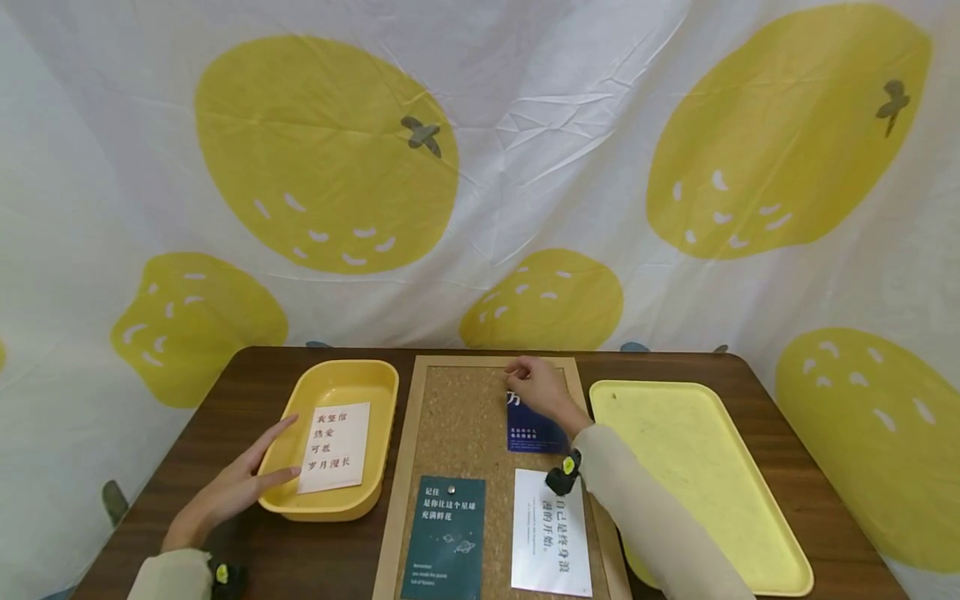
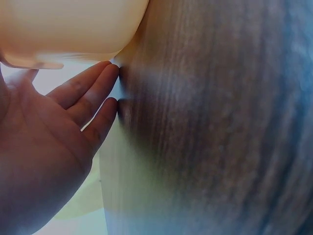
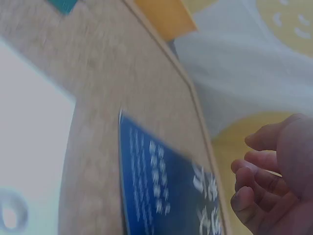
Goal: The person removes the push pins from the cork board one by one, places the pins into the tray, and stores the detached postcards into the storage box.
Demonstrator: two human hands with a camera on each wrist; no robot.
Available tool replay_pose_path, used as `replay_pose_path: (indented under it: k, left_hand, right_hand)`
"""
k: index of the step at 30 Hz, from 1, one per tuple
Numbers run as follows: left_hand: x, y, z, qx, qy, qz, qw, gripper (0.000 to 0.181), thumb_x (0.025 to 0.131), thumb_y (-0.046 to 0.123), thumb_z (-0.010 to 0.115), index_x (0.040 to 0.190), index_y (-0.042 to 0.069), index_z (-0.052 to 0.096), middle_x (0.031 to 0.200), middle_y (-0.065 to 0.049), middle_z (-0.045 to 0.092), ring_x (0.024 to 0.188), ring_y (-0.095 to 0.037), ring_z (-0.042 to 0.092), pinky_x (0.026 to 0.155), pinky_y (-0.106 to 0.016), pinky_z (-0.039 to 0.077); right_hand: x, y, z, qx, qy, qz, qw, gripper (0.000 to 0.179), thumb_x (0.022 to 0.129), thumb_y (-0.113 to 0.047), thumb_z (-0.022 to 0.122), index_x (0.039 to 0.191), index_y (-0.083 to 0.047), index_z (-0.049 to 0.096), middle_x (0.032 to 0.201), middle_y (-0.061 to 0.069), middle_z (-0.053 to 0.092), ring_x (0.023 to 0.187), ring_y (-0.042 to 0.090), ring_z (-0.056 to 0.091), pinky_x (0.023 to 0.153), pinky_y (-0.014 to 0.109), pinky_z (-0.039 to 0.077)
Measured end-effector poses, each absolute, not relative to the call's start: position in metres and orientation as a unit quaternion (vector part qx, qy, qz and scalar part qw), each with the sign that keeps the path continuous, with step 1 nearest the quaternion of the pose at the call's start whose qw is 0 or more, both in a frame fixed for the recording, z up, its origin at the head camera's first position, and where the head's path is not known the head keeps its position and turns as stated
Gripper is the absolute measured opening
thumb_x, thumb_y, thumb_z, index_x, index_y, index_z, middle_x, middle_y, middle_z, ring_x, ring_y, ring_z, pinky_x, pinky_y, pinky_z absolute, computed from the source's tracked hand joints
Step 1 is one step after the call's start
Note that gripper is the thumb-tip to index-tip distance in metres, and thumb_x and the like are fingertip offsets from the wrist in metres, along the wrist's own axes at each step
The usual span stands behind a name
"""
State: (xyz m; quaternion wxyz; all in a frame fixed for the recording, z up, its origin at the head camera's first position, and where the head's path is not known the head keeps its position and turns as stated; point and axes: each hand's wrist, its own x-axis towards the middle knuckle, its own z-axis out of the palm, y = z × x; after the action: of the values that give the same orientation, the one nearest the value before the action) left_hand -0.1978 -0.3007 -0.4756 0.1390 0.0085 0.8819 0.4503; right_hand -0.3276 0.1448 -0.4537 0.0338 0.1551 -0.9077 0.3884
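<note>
The corkboard (image 1: 457, 425) lies on the table with several printed cards on it. At its top right is a dark blue card (image 1: 528, 425), its near edge lifted slightly in the right wrist view. Over that card's far end hovers my right hand (image 1: 538, 385), fingers loosely curled; the right wrist view shows nothing between them. My left hand (image 1: 232, 492) is at the left side of the yellow-orange tub (image 1: 300, 504), fingers extended, thumb over the rim. A white card (image 1: 337, 446) with handwritten-style characters leans inside the tub near the thumb.
Lower on the board are a teal card (image 1: 446, 542) with a metal pin at its top and a white card (image 1: 543, 533), partly behind the right wrist. A pale yellow tray (image 1: 697, 467) lies to the right. A lemon-print cloth (image 1: 525, 192) hangs behind the table.
</note>
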Motion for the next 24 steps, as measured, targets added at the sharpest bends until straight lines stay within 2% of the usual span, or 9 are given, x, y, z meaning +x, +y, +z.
replay_pose_path:
  k: [5,11,16,24]
  left_hand:
    - [-0.198,-0.299,-0.475,0.001,0.882,0.447,0.147,0.082,0.081,0.045,0.062,0.144,0.040,0.010,0.152,-0.012,0.002,0.135,-0.041,0.004,0.099,-0.066,0.011]
    - [-0.197,-0.299,-0.475,-0.003,0.883,0.444,0.151,0.082,0.081,0.046,0.062,0.144,0.040,0.010,0.152,-0.013,0.002,0.135,-0.041,0.004,0.099,-0.066,0.011]
    - [-0.197,-0.299,-0.474,-0.004,0.884,0.443,0.152,0.082,0.081,0.046,0.062,0.144,0.040,0.009,0.152,-0.013,0.002,0.135,-0.041,0.004,0.099,-0.066,0.011]
    - [-0.196,-0.301,-0.473,0.012,0.884,0.447,0.137,0.080,0.082,0.043,0.063,0.144,0.038,0.013,0.152,-0.013,0.005,0.135,-0.040,0.006,0.100,-0.065,0.012]
  right_hand:
    - [-0.331,0.163,-0.463,0.115,-0.920,0.374,0.028,0.020,0.085,-0.020,0.062,0.101,-0.007,0.066,0.082,0.002,0.063,0.069,0.015,0.056,0.059,0.028,0.046]
    - [-0.337,0.179,-0.474,0.091,-0.919,0.382,0.035,0.020,0.082,-0.016,0.065,0.099,-0.005,0.065,0.080,0.004,0.064,0.068,0.016,0.056,0.060,0.029,0.047]
    - [-0.339,0.184,-0.482,0.090,-0.919,0.381,0.047,0.021,0.080,-0.014,0.066,0.099,-0.005,0.066,0.078,0.004,0.064,0.066,0.015,0.056,0.057,0.027,0.046]
    - [-0.340,0.185,-0.486,0.080,-0.918,0.387,0.026,0.023,0.081,-0.012,0.065,0.103,-0.006,0.064,0.073,0.004,0.059,0.061,0.015,0.052,0.052,0.025,0.040]
